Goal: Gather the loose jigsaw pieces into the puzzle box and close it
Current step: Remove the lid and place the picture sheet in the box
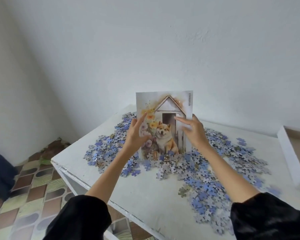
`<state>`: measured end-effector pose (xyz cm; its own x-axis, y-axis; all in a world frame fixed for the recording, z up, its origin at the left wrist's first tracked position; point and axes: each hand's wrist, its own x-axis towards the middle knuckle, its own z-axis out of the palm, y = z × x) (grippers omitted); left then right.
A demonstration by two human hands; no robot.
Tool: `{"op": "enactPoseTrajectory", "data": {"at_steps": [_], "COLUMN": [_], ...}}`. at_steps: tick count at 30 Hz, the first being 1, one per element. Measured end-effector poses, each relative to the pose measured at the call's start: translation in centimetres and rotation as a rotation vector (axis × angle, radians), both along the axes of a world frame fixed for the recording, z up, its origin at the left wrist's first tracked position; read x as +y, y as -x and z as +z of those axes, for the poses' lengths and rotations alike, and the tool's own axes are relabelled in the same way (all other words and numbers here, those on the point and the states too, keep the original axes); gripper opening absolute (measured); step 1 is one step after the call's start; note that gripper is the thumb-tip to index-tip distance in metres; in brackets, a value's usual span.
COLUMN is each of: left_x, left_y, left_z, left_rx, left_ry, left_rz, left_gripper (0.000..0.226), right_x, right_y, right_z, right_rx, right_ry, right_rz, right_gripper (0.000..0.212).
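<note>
Head view. A: Grips first?
B: Both hands are on one reference sheet (pixel 164 108), which stands upright. The left hand (pixel 137 132) holds its left edge, index finger straight up along the front and the other fingers loosely bent. Its thumb is hard to make out.
A: Right?
B: The right hand (pixel 192 132) pinches the right edge, with its fingers flat and together across the front and the thumb behind the edge.
A: Task stuff, where?
B: The jigsaw pieces (pixel 206 187) lie loose on the white table (pixel 145 196), spread from far left round to near right. The sheet's bottom edge sits down among them, mid-table. Most show blue or patterned backs.
A: Containers?
B: There's one white walled thing (pixel 289 156) at the right edge of the frame, partly cut off. I can't tell if it's the box or what's inside. No pieces are visible in it.
A: Counts?
B: Two hands, one sheet, one table, one white walled thing. The pieces are far too many to count. There's tiled floor (pixel 33 179) near left, below the table.
</note>
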<state>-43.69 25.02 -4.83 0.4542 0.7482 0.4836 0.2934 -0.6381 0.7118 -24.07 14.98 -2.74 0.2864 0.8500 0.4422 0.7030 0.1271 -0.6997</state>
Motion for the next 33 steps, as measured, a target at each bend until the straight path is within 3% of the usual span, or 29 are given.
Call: {"op": "enactPoseTrajectory", "data": {"at_steps": [3,9,16,26,33], "left_x": [0.1,-0.5,-4.0,-11.8,-18.3], "left_y": [-1.2,-4.2,-10.9,-23.8,-33.3], "left_z": [1.8,3.3,5.2,5.9,5.8], "left_rx": [-0.011,-0.037,-0.062,-0.079,-0.061], "left_ry": [-0.046,-0.211,-0.158,-0.238,-0.131], "left_rz": [-0.014,-0.038,-0.204,-0.364,-0.397], "left_gripper": [0.092,0.091,0.087,0.093,0.092], "right_x": [0.1,-1.4,-6.6,-16.9,-24.0], "right_y": [-0.1,-1.7,-6.7,-16.7,-25.2], "right_z": [0.8,2.0,2.6,3.7,3.8], "right_rx": [-0.019,-0.126,-0.147,-0.147,-0.134], "right_ry": [0.008,-0.187,-0.262,-0.271,-0.229], "right_rz": [-0.054,-0.180,-0.345,-0.532,-0.609], "right_gripper": [0.058,0.060,0.059,0.054,0.052]}}
